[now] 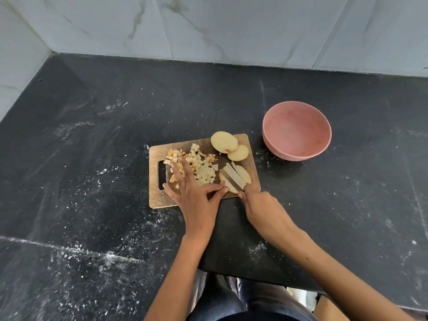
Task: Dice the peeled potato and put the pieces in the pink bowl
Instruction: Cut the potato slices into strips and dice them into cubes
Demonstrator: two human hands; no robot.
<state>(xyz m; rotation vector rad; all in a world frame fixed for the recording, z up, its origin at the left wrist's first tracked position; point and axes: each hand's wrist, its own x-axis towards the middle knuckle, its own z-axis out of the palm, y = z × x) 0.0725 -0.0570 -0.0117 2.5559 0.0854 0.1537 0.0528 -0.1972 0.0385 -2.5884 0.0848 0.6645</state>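
A small wooden cutting board [159, 200] lies on the black counter. A heap of diced potato [199, 166] covers its left half. My left hand [194, 195] lies flat on the board, fingers straight over the dice, thumb touching the cut strips. Potato strips [242, 173] sit at the board's right, with a knife blade [231, 178] across them. My right hand [261, 208] grips the knife handle, which is hidden in the fist. Two potato slices [228, 144] rest at the board's far edge. The pink bowl [296, 130] stands to the right, holding nothing.
The black counter [92, 158] is dusted with white specks and runs to a marble-tiled wall [231, 26] at the back and left. The counter's front edge is near my body, with a cardboard box [328, 306] below at the right.
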